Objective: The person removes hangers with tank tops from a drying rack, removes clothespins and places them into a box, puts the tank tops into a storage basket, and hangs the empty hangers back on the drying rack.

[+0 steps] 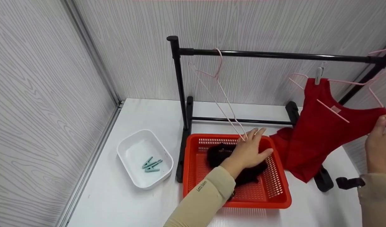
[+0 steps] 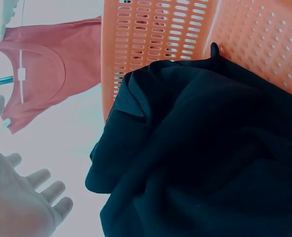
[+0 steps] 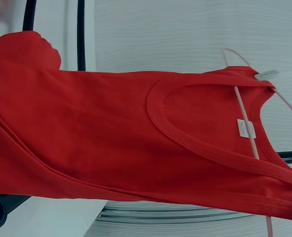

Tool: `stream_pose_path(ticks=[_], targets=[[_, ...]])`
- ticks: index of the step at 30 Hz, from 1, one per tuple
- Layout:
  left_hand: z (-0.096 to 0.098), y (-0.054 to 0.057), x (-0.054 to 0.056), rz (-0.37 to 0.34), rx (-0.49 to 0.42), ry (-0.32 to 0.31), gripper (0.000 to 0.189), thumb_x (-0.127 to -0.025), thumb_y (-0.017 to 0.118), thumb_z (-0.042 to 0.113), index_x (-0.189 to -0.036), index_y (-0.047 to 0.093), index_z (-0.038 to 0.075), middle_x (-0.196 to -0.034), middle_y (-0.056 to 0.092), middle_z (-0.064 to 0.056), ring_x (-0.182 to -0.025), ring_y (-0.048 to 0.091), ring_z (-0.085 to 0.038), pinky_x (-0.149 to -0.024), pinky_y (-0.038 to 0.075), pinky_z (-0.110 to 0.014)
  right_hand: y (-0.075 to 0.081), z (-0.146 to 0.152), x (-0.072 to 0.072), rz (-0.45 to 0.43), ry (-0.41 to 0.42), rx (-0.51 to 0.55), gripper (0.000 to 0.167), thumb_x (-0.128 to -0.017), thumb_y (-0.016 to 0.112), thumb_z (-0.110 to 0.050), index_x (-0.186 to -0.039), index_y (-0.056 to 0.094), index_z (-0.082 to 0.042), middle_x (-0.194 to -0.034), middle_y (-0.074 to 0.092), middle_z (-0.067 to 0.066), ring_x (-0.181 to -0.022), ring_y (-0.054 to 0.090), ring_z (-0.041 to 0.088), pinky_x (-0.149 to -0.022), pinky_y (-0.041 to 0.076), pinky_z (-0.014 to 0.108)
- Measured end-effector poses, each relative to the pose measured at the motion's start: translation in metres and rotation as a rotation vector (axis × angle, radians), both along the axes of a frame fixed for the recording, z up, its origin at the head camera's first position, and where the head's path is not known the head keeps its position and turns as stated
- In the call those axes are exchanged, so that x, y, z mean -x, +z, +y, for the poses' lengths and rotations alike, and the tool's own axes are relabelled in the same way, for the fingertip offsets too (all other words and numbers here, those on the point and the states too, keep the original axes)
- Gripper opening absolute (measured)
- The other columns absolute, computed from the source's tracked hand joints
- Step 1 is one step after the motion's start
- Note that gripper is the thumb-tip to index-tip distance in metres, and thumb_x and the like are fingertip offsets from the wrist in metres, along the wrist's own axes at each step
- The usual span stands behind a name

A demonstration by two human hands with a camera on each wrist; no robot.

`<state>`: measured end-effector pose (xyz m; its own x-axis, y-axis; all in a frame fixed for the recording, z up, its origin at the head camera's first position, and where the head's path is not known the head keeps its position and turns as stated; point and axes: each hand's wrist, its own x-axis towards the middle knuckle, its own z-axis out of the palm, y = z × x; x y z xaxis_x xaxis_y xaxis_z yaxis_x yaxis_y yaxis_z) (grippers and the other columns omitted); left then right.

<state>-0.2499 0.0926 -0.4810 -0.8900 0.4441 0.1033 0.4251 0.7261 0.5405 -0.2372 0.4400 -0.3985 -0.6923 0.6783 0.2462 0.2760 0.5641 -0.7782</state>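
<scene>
At my far left, a white tub (image 1: 133, 157) holds green pegs (image 1: 153, 164). Next comes the black rack (image 1: 259, 54), with a bare pink hanger (image 1: 221, 58) hooked on its bar. Below is a red basket (image 1: 243, 205) with black cloth (image 1: 249, 175) inside. My left hand (image 1: 248, 151) is above it, fingers spread wide, holding nothing; I can't tell whether it touches the hanger's lower end. Further right, the red top (image 1: 319, 138) hangs on another hanger (image 1: 347, 82), a pale peg (image 1: 318, 76) on one strap. My right hand (image 1: 382, 148) is at its other shoulder, partly cut off; I can't tell whether its fingers are closed.
</scene>
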Motion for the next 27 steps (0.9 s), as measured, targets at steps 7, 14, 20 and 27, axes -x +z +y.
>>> stream_pose_path(ticks=[7,14,20,27], targets=[[0.002,-0.001,-0.003,-0.021,-0.042,0.005,0.077,-0.098,0.051,0.058,-0.16,0.017,0.03,-0.163,0.025,-0.006,-0.147,0.029,-0.026,-0.116,0.028,-0.053,-0.005,-0.013,-0.001,0.117,-0.032,-0.095,0.042,-0.107,0.035,-0.042,-0.145,0.043,-0.026,-0.147,0.047,0.001,-0.128,0.038,0.006,-0.112,0.029,0.023],[0.004,0.0,-0.003,-0.043,-0.061,-0.003,0.076,-0.098,0.05,0.058,-0.161,0.017,0.029,-0.163,0.024,-0.008,-0.147,0.028,-0.03,-0.115,0.028,-0.054,-0.002,-0.027,-0.008,0.154,-0.028,-0.119,0.043,-0.106,0.036,-0.041,-0.145,0.044,-0.025,-0.146,0.049,0.002,-0.129,0.039,0.007,-0.112,0.027,0.021],[0.005,0.0,-0.003,-0.035,-0.108,0.003,0.076,-0.099,0.051,0.054,-0.161,0.017,0.027,-0.162,0.026,-0.007,-0.145,0.031,-0.027,-0.115,0.029,-0.051,-0.004,-0.026,-0.006,0.2,-0.008,-0.144,0.041,-0.106,0.04,-0.039,-0.142,0.048,-0.021,-0.137,0.052,0.003,-0.113,0.035,-0.007,-0.106,0.028,0.02],[0.007,-0.001,-0.004,-0.027,-0.14,0.008,0.075,-0.101,0.051,0.051,-0.161,0.015,0.024,-0.163,0.024,-0.007,-0.148,0.026,-0.025,-0.116,0.028,-0.052,-0.012,-0.028,0.0,0.351,0.033,-0.256,0.041,-0.103,0.046,-0.038,-0.13,0.059,-0.01,-0.124,0.06,0.011,-0.1,0.034,-0.011,-0.093,0.032,0.019]])
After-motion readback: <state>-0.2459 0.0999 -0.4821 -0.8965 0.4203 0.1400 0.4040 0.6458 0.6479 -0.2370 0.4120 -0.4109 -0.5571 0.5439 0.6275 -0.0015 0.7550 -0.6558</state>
